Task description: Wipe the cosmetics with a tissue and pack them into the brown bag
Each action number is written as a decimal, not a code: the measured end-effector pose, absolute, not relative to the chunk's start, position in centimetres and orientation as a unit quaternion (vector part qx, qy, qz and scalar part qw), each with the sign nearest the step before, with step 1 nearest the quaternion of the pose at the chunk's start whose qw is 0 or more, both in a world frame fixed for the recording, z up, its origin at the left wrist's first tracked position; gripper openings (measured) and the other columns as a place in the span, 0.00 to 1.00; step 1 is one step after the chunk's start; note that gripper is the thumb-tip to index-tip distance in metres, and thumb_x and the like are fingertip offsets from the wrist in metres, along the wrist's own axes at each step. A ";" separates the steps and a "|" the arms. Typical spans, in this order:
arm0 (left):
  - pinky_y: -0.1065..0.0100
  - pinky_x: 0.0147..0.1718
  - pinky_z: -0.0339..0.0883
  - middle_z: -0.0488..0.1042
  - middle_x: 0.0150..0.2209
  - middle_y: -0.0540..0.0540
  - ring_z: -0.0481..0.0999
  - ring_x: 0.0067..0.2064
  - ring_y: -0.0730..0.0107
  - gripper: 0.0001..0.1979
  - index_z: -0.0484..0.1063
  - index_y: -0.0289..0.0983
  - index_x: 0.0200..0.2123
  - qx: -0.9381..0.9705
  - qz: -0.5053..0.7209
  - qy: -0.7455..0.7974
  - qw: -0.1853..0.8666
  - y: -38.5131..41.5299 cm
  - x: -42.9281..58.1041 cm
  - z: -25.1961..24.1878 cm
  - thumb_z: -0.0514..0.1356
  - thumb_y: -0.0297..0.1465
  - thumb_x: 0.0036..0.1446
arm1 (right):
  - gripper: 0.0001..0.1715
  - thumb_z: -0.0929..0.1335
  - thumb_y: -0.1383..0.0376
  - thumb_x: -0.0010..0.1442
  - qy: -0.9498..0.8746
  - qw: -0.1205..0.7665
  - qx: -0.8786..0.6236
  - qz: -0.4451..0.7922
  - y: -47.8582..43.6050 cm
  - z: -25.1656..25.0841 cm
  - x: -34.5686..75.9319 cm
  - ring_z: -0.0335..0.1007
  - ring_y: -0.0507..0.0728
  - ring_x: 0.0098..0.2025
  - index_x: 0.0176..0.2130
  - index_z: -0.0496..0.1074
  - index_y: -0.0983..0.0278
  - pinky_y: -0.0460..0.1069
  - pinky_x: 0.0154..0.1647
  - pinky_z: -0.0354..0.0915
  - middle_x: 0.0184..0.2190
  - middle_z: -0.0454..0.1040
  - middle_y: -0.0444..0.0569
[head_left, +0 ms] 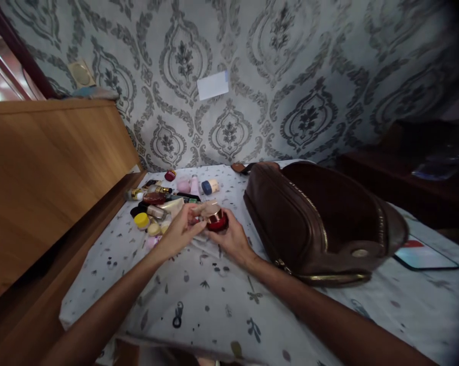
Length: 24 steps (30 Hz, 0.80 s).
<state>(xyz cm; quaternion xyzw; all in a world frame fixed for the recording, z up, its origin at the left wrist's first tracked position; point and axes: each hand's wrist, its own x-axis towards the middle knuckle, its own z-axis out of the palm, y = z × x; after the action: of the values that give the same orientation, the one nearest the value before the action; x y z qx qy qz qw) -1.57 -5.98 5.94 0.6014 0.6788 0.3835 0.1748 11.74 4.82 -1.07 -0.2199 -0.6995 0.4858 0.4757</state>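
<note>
My right hand (pixel 235 238) is wrapped round a red cosmetic jar (pixel 221 222) with a shiny gold-pink lid (pixel 211 212), held above the cloth in front of me. Close against the jar's left side, my left hand (pixel 182 227) has its fingers curled and its thumb pointing toward the jar. Something small and pale shows between those fingers, too blurred to name. Left of the hands lies a group of cosmetics, among them a yellow-lidded jar (pixel 141 220), a cream-coloured tube (pixel 173 205) and a dark red bottle (pixel 154 197).
A large brown leather bag (pixel 286 218) with gold zips stands at the right. Beyond it lies a phone (pixel 428 255). A blue-and-cream jar (pixel 210 186) and a pink tube (pixel 195 185) stand at the back. A wooden panel (pixel 57 168) borders the left, and a patterned wall rises behind.
</note>
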 end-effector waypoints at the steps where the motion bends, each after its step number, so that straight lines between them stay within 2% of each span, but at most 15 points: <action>1: 0.60 0.45 0.70 0.72 0.49 0.41 0.73 0.49 0.58 0.20 0.61 0.40 0.55 0.591 0.376 0.697 0.151 -6.2 -1.3 4.9 0.55 0.40 0.63 | 0.33 0.75 0.57 0.45 -0.682 0.489 -0.241 0.488 5.1 -1.1 11.7 0.73 0.59 0.42 0.47 0.65 0.65 0.55 0.48 0.70 0.42 0.76 0.51; 4: 0.52 0.55 0.64 0.69 0.54 0.37 0.68 0.56 0.51 0.21 0.63 0.40 0.56 0.622 0.287 0.724 0.075 -6.8 0.2 2.2 0.57 0.40 0.62 | 0.33 0.74 0.56 0.46 -0.634 0.515 -0.274 0.507 6.1 -1.0 11.9 0.72 0.60 0.42 0.47 0.63 0.66 0.56 0.48 0.69 0.41 0.75 0.54; 6: 0.50 0.57 0.61 0.70 0.55 0.39 0.66 0.58 0.49 0.18 0.67 0.42 0.52 0.659 0.223 0.717 0.041 -6.9 1.0 1.3 0.59 0.39 0.61 | 0.31 0.73 0.57 0.46 -0.621 0.517 -0.285 0.516 6.3 -0.9 12.2 0.72 0.59 0.40 0.46 0.63 0.66 0.55 0.47 0.69 0.40 0.75 0.53; 9: 0.56 0.50 0.66 0.75 0.44 0.44 0.72 0.49 0.55 0.05 0.72 0.42 0.38 0.667 0.210 0.714 0.036 -6.8 1.0 1.3 0.57 0.34 0.62 | 0.31 0.74 0.59 0.44 -0.650 0.483 -0.302 0.503 5.8 -0.8 12.9 0.72 0.58 0.39 0.46 0.63 0.67 0.54 0.44 0.69 0.38 0.75 0.52; 12: 0.60 0.43 0.67 0.74 0.37 0.45 0.73 0.41 0.60 0.06 0.69 0.40 0.35 0.629 0.263 0.731 0.024 -7.3 -0.4 2.6 0.53 0.31 0.63 | 0.30 0.72 0.61 0.46 -0.695 0.437 -0.306 0.482 4.7 -0.7 13.8 0.72 0.58 0.38 0.47 0.65 0.68 0.52 0.43 0.68 0.37 0.75 0.50; 17: 0.66 0.33 0.64 0.68 0.29 0.51 0.68 0.31 0.67 0.08 0.63 0.40 0.33 0.569 0.405 0.716 -0.016 -8.4 -1.4 4.7 0.53 0.36 0.64 | 0.30 0.75 0.61 0.44 -0.772 0.349 -0.332 0.415 3.3 0.1 14.7 0.71 0.59 0.40 0.47 0.69 0.64 0.53 0.44 0.66 0.39 0.75 0.49; 20: 0.63 0.43 0.66 0.71 0.39 0.46 0.72 0.43 0.62 0.06 0.64 0.40 0.35 0.635 0.412 0.652 -0.031 -8.0 0.1 4.7 0.53 0.33 0.65 | 0.26 0.75 0.57 0.47 -0.818 0.310 -0.326 0.359 2.9 0.6 14.7 0.71 0.60 0.41 0.45 0.71 0.63 0.53 0.43 0.65 0.40 0.76 0.50; 22: 0.58 0.50 0.64 0.71 0.45 0.42 0.70 0.51 0.58 0.03 0.64 0.40 0.38 0.676 0.390 0.625 -0.020 -7.2 1.2 4.2 0.52 0.31 0.65 | 0.22 0.74 0.58 0.50 -0.828 0.311 -0.311 0.348 2.8 0.8 14.8 0.71 0.61 0.42 0.44 0.72 0.62 0.52 0.42 0.65 0.41 0.76 0.50; 24: 0.57 0.50 0.64 0.71 0.45 0.41 0.70 0.50 0.58 0.03 0.63 0.40 0.39 0.685 0.373 0.626 -0.003 -6.2 1.9 3.5 0.51 0.31 0.65 | 0.18 0.73 0.59 0.51 -0.833 0.314 -0.304 0.340 2.8 0.7 14.8 0.71 0.61 0.41 0.42 0.72 0.62 0.52 0.41 0.65 0.40 0.75 0.51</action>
<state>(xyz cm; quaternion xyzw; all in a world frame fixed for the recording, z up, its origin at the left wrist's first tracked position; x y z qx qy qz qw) 1.95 -6.25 3.51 0.6848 0.6261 0.3730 -0.0030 14.83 2.80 0.65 -0.3041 -0.8327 0.3395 0.3145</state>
